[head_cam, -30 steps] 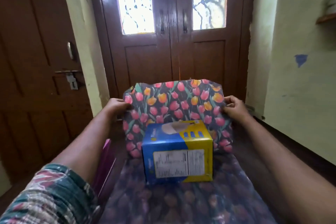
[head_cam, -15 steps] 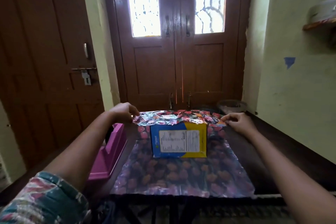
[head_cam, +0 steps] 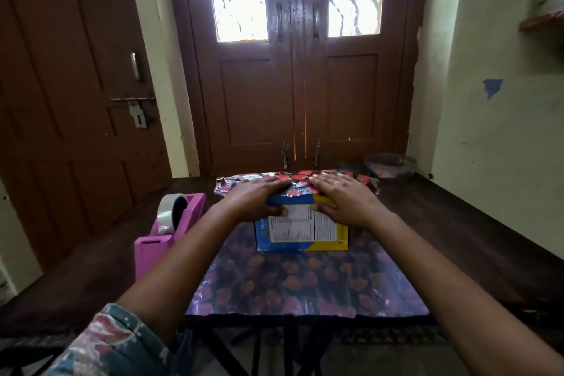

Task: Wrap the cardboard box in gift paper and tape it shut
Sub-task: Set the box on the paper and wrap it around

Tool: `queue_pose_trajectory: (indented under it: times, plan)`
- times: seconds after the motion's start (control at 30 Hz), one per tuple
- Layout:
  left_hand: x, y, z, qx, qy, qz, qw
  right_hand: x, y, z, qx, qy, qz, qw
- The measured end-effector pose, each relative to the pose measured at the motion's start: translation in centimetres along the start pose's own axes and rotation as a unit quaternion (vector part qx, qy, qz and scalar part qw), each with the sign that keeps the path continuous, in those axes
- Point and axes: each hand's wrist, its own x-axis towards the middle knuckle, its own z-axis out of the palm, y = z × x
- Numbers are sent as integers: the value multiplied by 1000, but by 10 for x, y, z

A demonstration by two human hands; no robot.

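Gift paper [head_cam: 305, 284] lies flat on the table [head_cam: 457, 238], extending nearer than the box [head_cam: 323, 241]. The box stands on it, label facing the viewer. Left hand [head_cam: 256, 198] and right hand [head_cam: 345, 201] lie flat, fingers straight, pressing the paper's far flap onto the box top. Tape dispenser [head_cam: 171, 223]: left of box.
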Motion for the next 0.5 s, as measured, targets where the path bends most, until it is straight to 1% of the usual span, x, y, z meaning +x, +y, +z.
queue_pose_trajectory:
  times: [0.13,0.2,0.27,0.33,0.4,0.5]
  plan:
    - [3,3,8,30,5,-7,1000,-1,2,19,-42,67,31,996]
    - [8,4,9,38,10,-7,999,-3,-4,30,-63,119,44,990]
    - [12,5,9,35,7,-9,999,-8,-13,45,-47,163,38,985]
    - [14,6,8,38,23,0,999,-19,-26,59,-8,167,25,986]
    - [15,7,7,41,57,25,997,-29,-38,71,32,161,41,986]
    - [16,9,8,37,76,53,995,-40,-50,85,95,136,138,976]
